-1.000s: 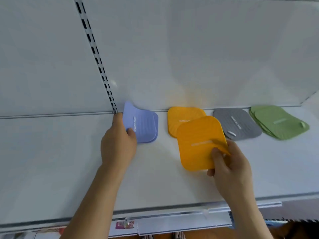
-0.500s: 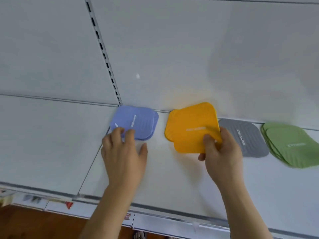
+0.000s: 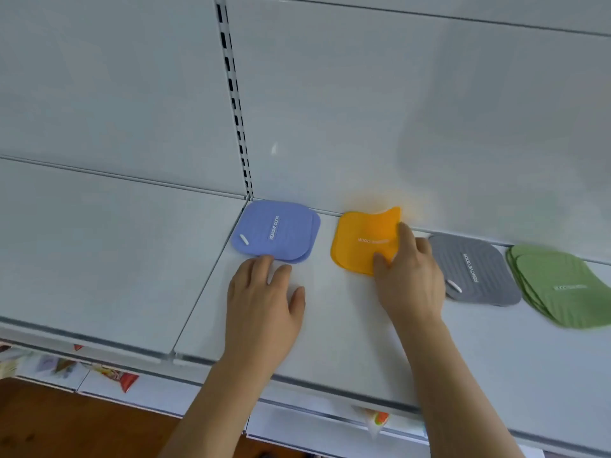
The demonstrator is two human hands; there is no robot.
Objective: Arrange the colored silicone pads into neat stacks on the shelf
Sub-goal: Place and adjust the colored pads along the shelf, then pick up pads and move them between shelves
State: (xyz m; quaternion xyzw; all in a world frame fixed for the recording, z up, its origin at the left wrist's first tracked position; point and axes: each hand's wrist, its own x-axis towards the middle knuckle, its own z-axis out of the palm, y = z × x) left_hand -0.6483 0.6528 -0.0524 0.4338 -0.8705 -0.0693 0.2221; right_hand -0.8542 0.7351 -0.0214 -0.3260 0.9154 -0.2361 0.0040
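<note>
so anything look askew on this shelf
The top orange pad curls up at its back right corner against the wall, under the right hand. The green pads are fanned out, not squared.

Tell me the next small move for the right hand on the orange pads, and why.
Probably press the top orange pad flat and let go. The right hand pinches its right edge, the far right corner curls up against the back panel, and lower orange edges show at the front.
</note>
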